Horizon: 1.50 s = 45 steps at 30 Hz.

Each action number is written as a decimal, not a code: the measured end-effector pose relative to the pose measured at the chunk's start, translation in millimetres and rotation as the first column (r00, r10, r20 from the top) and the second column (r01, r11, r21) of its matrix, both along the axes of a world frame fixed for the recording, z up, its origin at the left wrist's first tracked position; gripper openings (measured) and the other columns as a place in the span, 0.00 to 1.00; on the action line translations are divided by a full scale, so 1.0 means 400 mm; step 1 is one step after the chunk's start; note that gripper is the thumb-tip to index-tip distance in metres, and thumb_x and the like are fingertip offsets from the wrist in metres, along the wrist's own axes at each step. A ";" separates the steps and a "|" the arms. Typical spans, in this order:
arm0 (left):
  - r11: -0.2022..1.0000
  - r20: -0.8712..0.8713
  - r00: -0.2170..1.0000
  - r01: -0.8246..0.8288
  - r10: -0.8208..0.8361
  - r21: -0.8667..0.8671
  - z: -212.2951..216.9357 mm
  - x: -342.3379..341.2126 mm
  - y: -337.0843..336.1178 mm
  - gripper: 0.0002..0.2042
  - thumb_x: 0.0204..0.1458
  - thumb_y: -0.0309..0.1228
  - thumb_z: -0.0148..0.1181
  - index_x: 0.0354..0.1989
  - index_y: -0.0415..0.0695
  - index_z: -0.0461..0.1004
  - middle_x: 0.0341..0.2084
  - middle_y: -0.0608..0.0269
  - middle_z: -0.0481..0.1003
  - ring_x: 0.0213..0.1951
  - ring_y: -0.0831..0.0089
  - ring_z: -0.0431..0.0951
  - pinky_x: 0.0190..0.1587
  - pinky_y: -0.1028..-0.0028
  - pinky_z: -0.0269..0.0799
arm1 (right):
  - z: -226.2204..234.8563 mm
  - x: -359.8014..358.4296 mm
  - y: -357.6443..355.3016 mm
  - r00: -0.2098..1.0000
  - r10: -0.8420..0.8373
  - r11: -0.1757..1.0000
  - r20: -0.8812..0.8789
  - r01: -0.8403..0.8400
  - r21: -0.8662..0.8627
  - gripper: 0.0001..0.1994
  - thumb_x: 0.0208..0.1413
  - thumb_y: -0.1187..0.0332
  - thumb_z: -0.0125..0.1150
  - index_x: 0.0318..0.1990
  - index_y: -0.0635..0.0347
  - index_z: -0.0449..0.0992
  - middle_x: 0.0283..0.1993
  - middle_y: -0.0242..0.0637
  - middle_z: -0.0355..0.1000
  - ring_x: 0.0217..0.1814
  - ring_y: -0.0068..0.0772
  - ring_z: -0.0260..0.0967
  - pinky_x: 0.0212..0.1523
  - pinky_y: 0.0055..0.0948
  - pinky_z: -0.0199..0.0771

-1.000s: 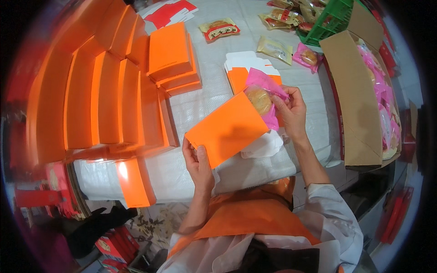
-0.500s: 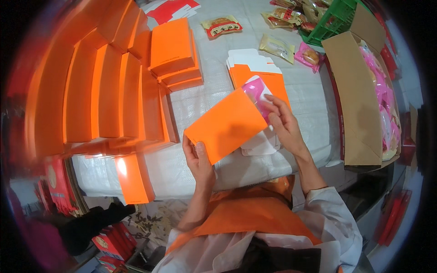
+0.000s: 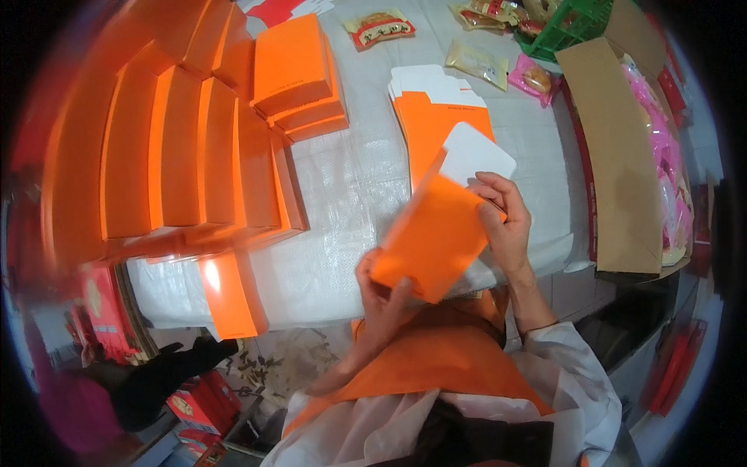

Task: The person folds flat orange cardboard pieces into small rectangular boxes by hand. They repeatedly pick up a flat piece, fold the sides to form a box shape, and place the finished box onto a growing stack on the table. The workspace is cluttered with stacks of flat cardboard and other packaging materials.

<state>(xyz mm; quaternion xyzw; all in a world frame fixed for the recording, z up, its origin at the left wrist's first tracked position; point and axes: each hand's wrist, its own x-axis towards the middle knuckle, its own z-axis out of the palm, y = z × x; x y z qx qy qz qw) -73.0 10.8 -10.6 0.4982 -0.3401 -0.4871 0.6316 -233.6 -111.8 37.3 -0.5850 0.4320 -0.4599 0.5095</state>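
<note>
Over the table's near edge I hold an orange carton box [image 3: 436, 237], tilted, with its open end up and to the right. My left hand [image 3: 383, 297] grips its lower left end, thumb on the front face. My right hand [image 3: 507, 226] is closed on the upper right edge, thumb in front and fingers bent behind. A white end flap [image 3: 476, 152] sticks up from the open end. Whatever is inside the box cannot be seen. Just beyond lies a stack of flat orange and white cartons [image 3: 447, 121].
Rows of orange boxes [image 3: 179, 156] stand at left, beside stacked boxes [image 3: 292, 66]. A brown carton [image 3: 611, 156] of pink packets is at right. Wrapped pastries [image 3: 379, 29], a pale packet [image 3: 476, 64], a pink packet [image 3: 534, 79] and a green crate [image 3: 564, 31] lie farther back.
The box has come nearer to me and turned more upright. The pink packet at its open end has gone from sight, and the white flap now shows. My right hand has closed on the edge.
</note>
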 end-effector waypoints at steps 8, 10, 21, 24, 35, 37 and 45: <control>0.965 0.354 0.898 0.252 -0.261 0.071 0.060 0.046 0.001 0.24 0.47 0.22 0.56 0.54 0.37 0.59 0.47 0.54 0.62 0.46 0.69 0.67 0.48 0.74 0.63 | -0.053 -0.008 0.090 0.841 0.537 0.815 0.075 -0.539 0.213 0.16 0.49 0.74 0.57 0.46 0.65 0.65 0.42 0.39 0.70 0.44 0.24 0.68 0.44 0.24 0.68; 0.942 0.611 0.752 0.333 -0.247 -0.030 0.047 0.066 -0.023 0.19 0.46 0.22 0.56 0.49 0.36 0.64 0.47 0.54 0.63 0.44 0.68 0.68 0.45 0.74 0.64 | -0.054 -0.010 0.092 0.842 0.527 0.818 0.117 -0.539 0.198 0.12 0.49 0.72 0.58 0.40 0.64 0.66 0.51 0.45 0.64 0.47 0.29 0.66 0.45 0.26 0.68; 0.999 -0.080 0.996 -0.038 0.035 -0.034 0.023 0.009 -0.017 0.13 0.40 0.16 0.57 0.34 0.39 0.64 0.37 0.59 0.64 0.40 0.72 0.66 0.43 0.76 0.63 | -0.132 0.008 0.184 0.916 0.121 0.985 0.383 -0.159 0.070 0.11 0.50 0.79 0.50 0.40 0.63 0.59 0.51 0.47 0.58 0.57 0.37 0.57 0.56 0.34 0.56; 0.992 0.148 0.984 0.107 -0.096 -0.070 0.009 0.033 -0.015 0.14 0.39 0.15 0.57 0.35 0.39 0.64 0.37 0.59 0.63 0.40 0.72 0.65 0.42 0.75 0.64 | -0.101 0.010 0.179 0.917 0.208 0.972 0.341 -0.234 0.036 0.14 0.50 0.81 0.48 0.44 0.63 0.55 0.46 0.43 0.60 0.56 0.35 0.58 0.55 0.33 0.57; 0.993 0.265 0.957 0.121 -0.120 0.010 0.041 0.040 -0.042 0.06 0.48 0.17 0.50 0.35 0.37 0.68 0.37 0.60 0.67 0.39 0.76 0.67 0.39 0.80 0.64 | -0.054 0.029 0.145 0.938 0.196 0.959 0.285 -0.244 0.143 0.07 0.52 0.81 0.41 0.39 0.64 0.61 0.42 0.41 0.63 0.45 0.25 0.61 0.50 0.25 0.60; 0.980 0.305 0.932 0.180 -0.199 0.089 0.040 0.054 -0.040 0.05 0.49 0.17 0.50 0.34 0.37 0.70 0.37 0.59 0.68 0.39 0.76 0.68 0.37 0.81 0.65 | -0.060 0.022 0.144 0.952 0.227 0.958 0.203 -0.256 0.132 0.07 0.53 0.82 0.40 0.38 0.64 0.63 0.42 0.41 0.63 0.45 0.24 0.61 0.49 0.23 0.60; 0.979 0.426 0.886 0.204 -0.183 -0.005 0.018 0.064 -0.022 0.05 0.43 0.19 0.57 0.30 0.37 0.73 0.39 0.59 0.71 0.36 0.76 0.70 0.30 0.81 0.64 | -0.102 -0.006 0.163 0.969 0.225 0.966 0.099 -0.236 0.111 0.03 0.54 0.78 0.45 0.33 0.65 0.66 0.40 0.36 0.65 0.40 0.22 0.62 0.41 0.18 0.62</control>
